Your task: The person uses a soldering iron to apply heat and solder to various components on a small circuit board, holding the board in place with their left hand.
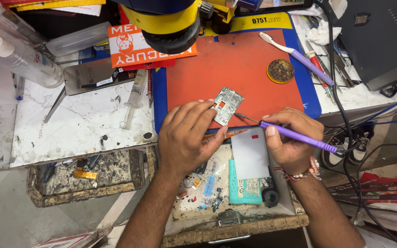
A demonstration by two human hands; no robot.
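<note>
The red mat (253,69) lies bare above the board (226,105) — open room there up to the tin (280,71) at its right. The microscope (171,23) overhangs the mat's top left corner. Left of the mat, a syringe (134,98) and tweezers (53,105) lie on the white desk (70,133) — its middle is open. Cables (345,119) crowd the right edge.

Bright, even light falls from overhead, with soft short shadows under the left hand (187,135) on the red mat (253,73). The microscope head (171,23) above the mat looms blurred; edges bow slightly outward.
</note>
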